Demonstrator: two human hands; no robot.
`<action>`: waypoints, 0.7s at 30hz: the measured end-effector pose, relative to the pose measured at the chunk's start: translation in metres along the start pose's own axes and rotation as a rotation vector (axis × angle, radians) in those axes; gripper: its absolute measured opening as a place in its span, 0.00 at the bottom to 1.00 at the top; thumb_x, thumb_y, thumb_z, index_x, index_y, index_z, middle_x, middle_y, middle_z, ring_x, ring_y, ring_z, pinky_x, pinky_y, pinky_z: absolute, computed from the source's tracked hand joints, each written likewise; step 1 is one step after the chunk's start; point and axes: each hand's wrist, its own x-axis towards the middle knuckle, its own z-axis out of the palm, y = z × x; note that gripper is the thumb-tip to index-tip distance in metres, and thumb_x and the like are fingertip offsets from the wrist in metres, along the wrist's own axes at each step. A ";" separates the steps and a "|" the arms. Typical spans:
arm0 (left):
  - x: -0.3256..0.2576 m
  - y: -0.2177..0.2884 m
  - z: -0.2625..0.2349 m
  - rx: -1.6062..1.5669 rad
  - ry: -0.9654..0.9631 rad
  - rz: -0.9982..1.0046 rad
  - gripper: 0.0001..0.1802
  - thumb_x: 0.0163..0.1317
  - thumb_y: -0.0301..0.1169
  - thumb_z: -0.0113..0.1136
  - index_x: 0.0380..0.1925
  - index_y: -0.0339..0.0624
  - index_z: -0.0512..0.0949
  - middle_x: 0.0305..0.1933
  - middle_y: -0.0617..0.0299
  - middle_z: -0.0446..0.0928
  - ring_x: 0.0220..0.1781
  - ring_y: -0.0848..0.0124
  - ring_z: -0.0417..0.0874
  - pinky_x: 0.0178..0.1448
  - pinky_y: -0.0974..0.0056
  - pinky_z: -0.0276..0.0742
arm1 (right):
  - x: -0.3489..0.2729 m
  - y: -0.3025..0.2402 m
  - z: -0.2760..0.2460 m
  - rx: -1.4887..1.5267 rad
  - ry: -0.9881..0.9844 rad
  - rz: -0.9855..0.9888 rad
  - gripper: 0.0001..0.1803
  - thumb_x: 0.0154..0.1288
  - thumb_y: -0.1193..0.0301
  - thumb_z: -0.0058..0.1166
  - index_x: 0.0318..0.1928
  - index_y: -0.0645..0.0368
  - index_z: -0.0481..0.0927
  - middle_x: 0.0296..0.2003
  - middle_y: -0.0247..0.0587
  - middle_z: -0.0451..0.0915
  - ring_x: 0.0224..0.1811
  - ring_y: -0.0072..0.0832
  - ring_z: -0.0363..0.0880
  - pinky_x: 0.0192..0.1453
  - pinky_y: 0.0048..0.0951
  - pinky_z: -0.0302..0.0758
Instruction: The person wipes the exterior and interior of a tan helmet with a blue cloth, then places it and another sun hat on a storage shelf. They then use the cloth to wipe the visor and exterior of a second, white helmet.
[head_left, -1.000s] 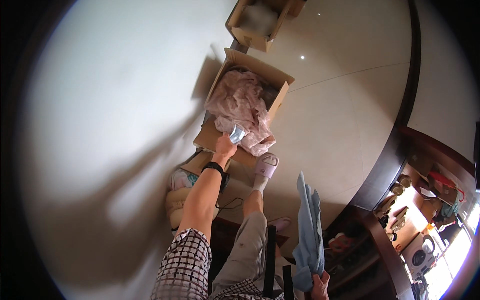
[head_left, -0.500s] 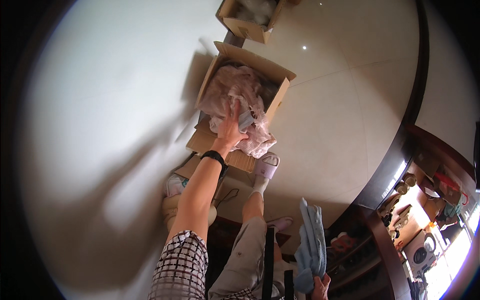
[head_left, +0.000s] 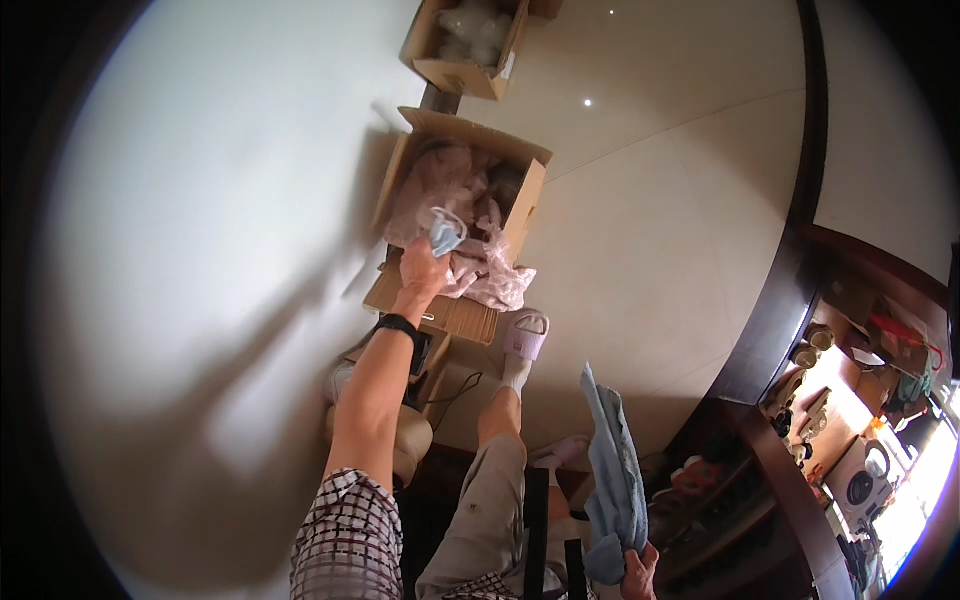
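My left hand (head_left: 424,268) is closed around a light blue face mask (head_left: 445,236) with a pale ear loop. It hangs over the near side of an open cardboard box (head_left: 532,195). Crumpled pink wrapping (head_left: 508,286), thin and partly see-through, fills much of that box and spills over its near edge. Low on the right, my right hand (head_left: 641,572) grips the bottom end of a folded blue-grey cloth (head_left: 618,470), which stands up lengthwise from the fingers.
A second carton (head_left: 475,80) with whitish stuffing stands farther off along the white wall (head_left: 230,200). Beside my foot in a lilac slipper (head_left: 524,338) sits a rounded beige object (head_left: 410,445). Dark wooden shelves (head_left: 730,510) with shoes rise at the right.
My left hand has gone from spread fingers on the pink wrapping to a closed grip on the face mask, now lifted clear. The right hand still holds the cloth.
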 end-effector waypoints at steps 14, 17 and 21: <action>-0.153 0.199 -0.313 -0.652 0.471 0.094 0.08 0.55 0.28 0.63 0.24 0.37 0.74 0.23 0.68 0.73 0.25 0.78 0.71 0.28 0.67 0.66 | -0.068 0.063 -0.051 0.104 0.097 -0.399 0.11 0.54 0.70 0.49 0.29 0.68 0.74 0.20 0.30 0.70 0.24 0.18 0.64 0.27 0.27 0.65; -0.219 0.232 -0.380 -0.858 0.609 0.255 0.06 0.53 0.22 0.60 0.26 0.39 0.71 0.26 0.70 0.70 0.26 0.80 0.69 0.30 0.70 0.66 | -0.077 0.114 -0.071 0.235 -0.008 -0.521 0.12 0.55 0.70 0.48 0.32 0.68 0.75 0.23 0.31 0.72 0.26 0.18 0.65 0.29 0.26 0.65; -0.314 0.293 -0.483 -1.186 0.684 0.335 0.26 0.56 0.21 0.55 0.57 0.35 0.64 0.53 0.56 0.71 0.53 0.67 0.73 0.59 0.61 0.69 | -0.118 0.153 -0.092 0.467 -0.043 -0.624 0.12 0.54 0.71 0.46 0.34 0.69 0.76 0.24 0.29 0.73 0.27 0.17 0.66 0.29 0.25 0.66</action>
